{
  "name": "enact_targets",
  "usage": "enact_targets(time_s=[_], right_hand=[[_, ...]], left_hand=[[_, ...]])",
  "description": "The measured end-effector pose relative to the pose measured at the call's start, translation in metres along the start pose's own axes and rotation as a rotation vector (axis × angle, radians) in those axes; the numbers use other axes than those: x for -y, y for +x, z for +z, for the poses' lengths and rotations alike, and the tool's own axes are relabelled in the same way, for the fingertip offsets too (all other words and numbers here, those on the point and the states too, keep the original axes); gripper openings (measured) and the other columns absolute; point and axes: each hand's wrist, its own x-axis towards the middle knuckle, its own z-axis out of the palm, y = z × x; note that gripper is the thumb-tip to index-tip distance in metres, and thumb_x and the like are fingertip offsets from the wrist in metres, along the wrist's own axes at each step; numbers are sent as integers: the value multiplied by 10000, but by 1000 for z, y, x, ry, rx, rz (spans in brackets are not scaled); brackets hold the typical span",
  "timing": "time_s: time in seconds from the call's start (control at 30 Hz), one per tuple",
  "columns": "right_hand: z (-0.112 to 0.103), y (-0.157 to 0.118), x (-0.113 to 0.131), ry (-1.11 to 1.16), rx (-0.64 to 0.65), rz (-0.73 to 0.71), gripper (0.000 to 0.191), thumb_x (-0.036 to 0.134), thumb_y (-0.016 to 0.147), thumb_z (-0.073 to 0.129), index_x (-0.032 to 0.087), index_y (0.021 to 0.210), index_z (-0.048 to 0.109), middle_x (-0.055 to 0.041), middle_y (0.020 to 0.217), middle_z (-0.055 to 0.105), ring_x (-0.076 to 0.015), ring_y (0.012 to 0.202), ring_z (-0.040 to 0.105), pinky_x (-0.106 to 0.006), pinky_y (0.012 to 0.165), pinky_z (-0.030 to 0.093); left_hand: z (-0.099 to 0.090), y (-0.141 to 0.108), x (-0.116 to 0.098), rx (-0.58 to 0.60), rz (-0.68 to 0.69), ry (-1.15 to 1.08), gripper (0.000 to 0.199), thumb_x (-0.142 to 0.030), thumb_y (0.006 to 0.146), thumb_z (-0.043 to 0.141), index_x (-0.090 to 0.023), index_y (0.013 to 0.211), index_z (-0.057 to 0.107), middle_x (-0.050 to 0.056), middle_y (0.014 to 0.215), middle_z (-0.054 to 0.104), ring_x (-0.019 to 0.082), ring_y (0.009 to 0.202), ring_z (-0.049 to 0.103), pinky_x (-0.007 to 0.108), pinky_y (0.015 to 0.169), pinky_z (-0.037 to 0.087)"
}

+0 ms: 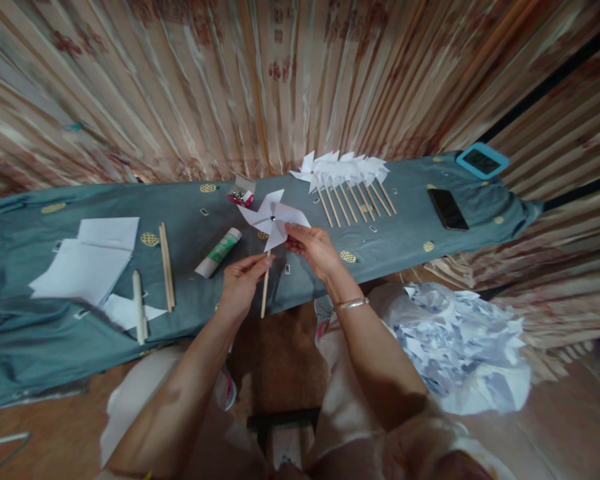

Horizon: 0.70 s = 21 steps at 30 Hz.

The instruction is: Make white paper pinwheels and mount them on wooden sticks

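Observation:
A white paper pinwheel (pixel 279 220) with a dark pin at its centre is held upright over the table. Its wooden stick (pixel 265 293) is pinched between the thumb and fingers of my left hand (pixel 243 281), below the blades. My right hand (pixel 314 248) grips the lower right blade of the pinwheel. Behind it sits a small open red box (pixel 241 195) with shiny pins inside. A green and white tube (pixel 219 253) lies left of the pinwheel. To the right, several finished pinwheels (pixel 347 170) lie overlapping in a row, sticks toward me.
On the cloth-covered table (pixel 405 230), white paper sheets (pixel 87 267), loose sticks (pixel 167 267) and a white pen-like tool (pixel 139 307) lie left. A phone (pixel 449 209) and a blue-framed device (pixel 482 160) lie right. A bag of paper scraps (pixel 460 347) stands beside my leg.

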Motion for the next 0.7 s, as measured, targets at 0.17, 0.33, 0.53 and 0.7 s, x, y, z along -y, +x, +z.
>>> enact_targets(time_s=[0.17,0.33,0.53,0.7], right_hand=[[-5,4,3,23,-64,-37,489,601,444,869,207,675,697,5,713,715,-104,664,607,-216,578,402],[-11,8,8,55,-144,-91,485,618,467,853,215,685,693,8,716,714,-99,650,593,-207,565,407],[-12,7,12,79,-135,-77,422,543,471,876,203,637,689,43,629,653,-74,601,536,-207,575,403],[-12,7,12,69,-148,-59,396,504,482,884,202,622,669,49,624,651,-77,605,551,-212,592,418]], left_hand=[[1,-2,-4,4,-11,4,488,-483,364,936,-175,712,787,54,747,753,130,661,592,253,667,466],[2,-5,-3,55,-51,64,541,-532,326,932,-165,695,783,49,711,742,123,633,570,244,635,439],[4,-7,-4,95,-73,99,556,-559,318,927,-172,691,785,59,704,745,132,631,585,250,632,452],[2,-7,-4,123,-60,123,546,-562,342,927,-175,701,787,63,710,748,142,634,600,263,635,471]])
